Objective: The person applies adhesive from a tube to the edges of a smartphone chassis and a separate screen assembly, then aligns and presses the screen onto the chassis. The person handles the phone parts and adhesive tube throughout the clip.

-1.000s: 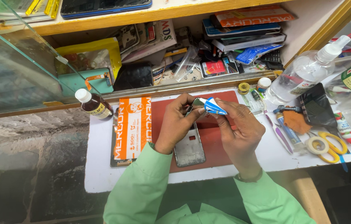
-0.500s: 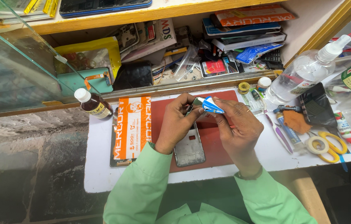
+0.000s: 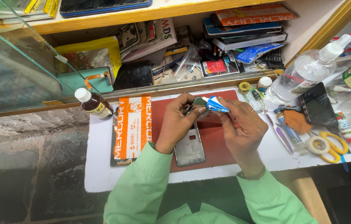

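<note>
Nearest the camera, two pale green sleeves reach up over the white worktop (image 3: 100,166). Between them, on a red mat (image 3: 215,143), lies a grey phone frame (image 3: 190,147), partly under the left wrist. Above it the left hand (image 3: 177,122) and the right hand (image 3: 242,126) meet — the fingers of both are pressed together, pinching a small blue-and-white sachet (image 3: 215,104) held just over the mat. The left thumb and forefinger grip its near end, the right fingers its far end.

Left of the mat lies an orange-and-white flat package (image 3: 133,126), and beyond that a small brown bottle with a white cap (image 3: 92,103). To the right lie yellow-handled scissors (image 3: 329,145), a roll of tape (image 3: 317,145) and a clear spray bottle (image 3: 308,74) — well apart from the hands. Farthest off, a wooden shelf (image 3: 150,14) holds stacked packets.
</note>
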